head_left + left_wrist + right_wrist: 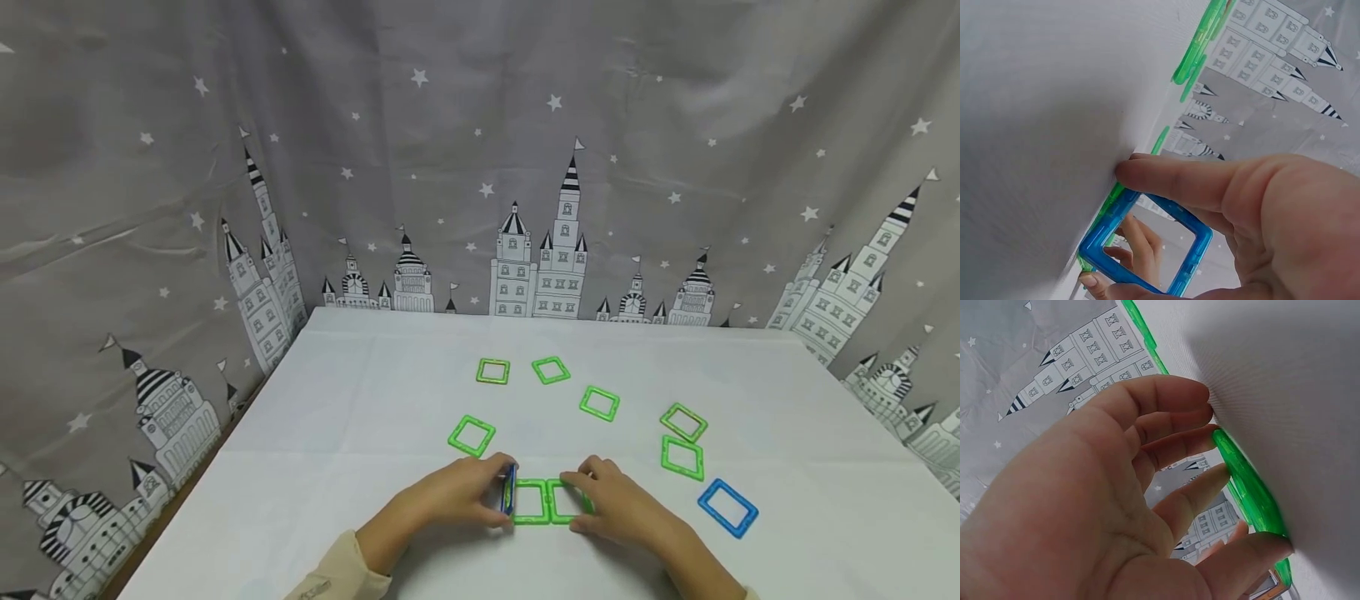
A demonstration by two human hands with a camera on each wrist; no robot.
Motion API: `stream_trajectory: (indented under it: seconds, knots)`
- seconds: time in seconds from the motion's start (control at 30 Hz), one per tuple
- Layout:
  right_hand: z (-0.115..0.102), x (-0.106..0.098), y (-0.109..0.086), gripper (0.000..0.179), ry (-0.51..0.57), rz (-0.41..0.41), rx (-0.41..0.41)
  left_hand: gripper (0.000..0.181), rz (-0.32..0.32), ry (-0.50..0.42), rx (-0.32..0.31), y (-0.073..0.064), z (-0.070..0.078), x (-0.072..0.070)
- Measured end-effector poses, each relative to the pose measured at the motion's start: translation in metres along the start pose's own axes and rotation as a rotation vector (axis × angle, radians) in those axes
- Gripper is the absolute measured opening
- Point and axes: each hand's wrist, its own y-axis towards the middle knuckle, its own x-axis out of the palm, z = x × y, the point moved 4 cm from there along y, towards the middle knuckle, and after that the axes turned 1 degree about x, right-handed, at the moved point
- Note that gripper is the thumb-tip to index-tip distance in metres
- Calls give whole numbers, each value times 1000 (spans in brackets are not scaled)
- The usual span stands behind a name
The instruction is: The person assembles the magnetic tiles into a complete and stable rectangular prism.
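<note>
Two green square magnetic tiles lie flat, edge to edge, between the hands. At the left tile, a blue magnetic tile stands upright along the outer edge, with orange and green showing beside it. My left hand holds this blue tile by opposite sides, thumb toward me and fingers at the far side. My right hand grips the right green tile between thumb and fingers. In the right wrist view, the thumb and fingertips touch that green tile's edge.
Behind the hands lie several loose green frames, including one tile near the left hand. Two more green tiles touch or overlap at the right, with a flat blue tile nearer. A grey castle-print curtain backs the white table.
</note>
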Motion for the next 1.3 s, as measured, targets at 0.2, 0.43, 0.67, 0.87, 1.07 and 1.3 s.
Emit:
stream_trajectory:
  seconds: [0.2,0.43,0.67,0.87,1.07,1.3]
  knots:
    - [3,-1,-2,57,9,7,-1,62,-11,7,-15,4,2,2]
    - [3,-1,-1,56,-6,5,6,66,-16,-12,-20,5,1,4]
    - [4,-2,-1,55,-4,-3,28,63,8,-6,2,5,1,3]
    - [2,-2,-1,55,-5,-5,32,63,17,5,-26,4,1,3]
    - [9,-6,-1,57,116,-35,24,63,16,-19,-50,3,-2,3]
    - [56,-27,-5,56,212,106,132,59,6,-52,-50,1,-6,4]
